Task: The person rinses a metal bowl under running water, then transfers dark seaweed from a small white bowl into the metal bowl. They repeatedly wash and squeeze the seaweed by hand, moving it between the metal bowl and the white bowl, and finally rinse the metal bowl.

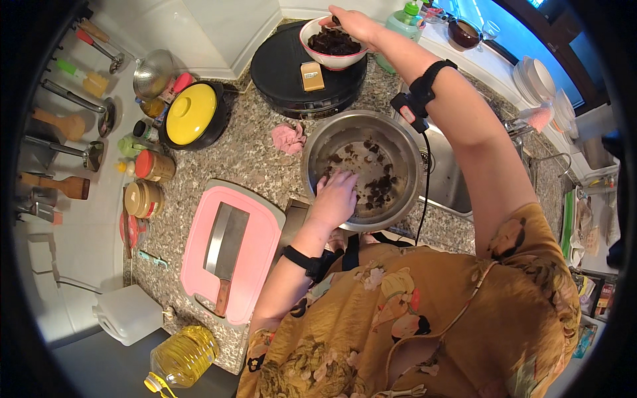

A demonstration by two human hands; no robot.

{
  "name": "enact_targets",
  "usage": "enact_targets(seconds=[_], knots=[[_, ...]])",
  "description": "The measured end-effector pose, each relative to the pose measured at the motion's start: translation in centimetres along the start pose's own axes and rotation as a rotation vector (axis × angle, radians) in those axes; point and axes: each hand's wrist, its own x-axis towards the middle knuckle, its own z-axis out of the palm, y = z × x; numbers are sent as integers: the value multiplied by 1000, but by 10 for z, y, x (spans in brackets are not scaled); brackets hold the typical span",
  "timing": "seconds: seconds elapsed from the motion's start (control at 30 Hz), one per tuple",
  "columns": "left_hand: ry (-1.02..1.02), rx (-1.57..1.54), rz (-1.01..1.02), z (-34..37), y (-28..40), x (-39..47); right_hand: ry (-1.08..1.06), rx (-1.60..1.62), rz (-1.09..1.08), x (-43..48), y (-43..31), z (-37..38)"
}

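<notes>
A steel basin sits at the counter's edge beside the sink, holding shallow water and loose dark pieces, probably wood ear fungus. Over its near left part is my left hand, fingers spread; whether it grips a piece cannot be told. My right hand reaches to a white bowl with a red rim, heaped with the same dark pieces, a small dark piece near its fingers. The bowl stands on a round black appliance, beside a small tan block.
A cleaver lies on a pink cutting board at the left. A pink cloth, a yellow-lidded pot, jars and an oil bottle stand around. The sink is at the right.
</notes>
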Motion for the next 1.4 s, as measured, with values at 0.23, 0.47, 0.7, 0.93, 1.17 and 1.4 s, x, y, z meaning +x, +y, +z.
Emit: enact_targets(seconds=[0.23,0.47,0.7,0.93,1.17,1.4], knots=[[-29,6,-6,1,4,3,-86,-640,-274,-6,-1,-4],[-16,3,-17,1,4,2,35,79,-111,-5,0,3],[-35,0,-27,3,4,4,-126,731,57,-10,-2,-11],[-12,15,-17,3,3,2,-1,667,-14,-1,6,-1],[8,6,-22,1,2,3,46,240,-216,-11,-4,8],[62,10,-31,-10,3,9,-95,181,-221,-71,-21,2]])
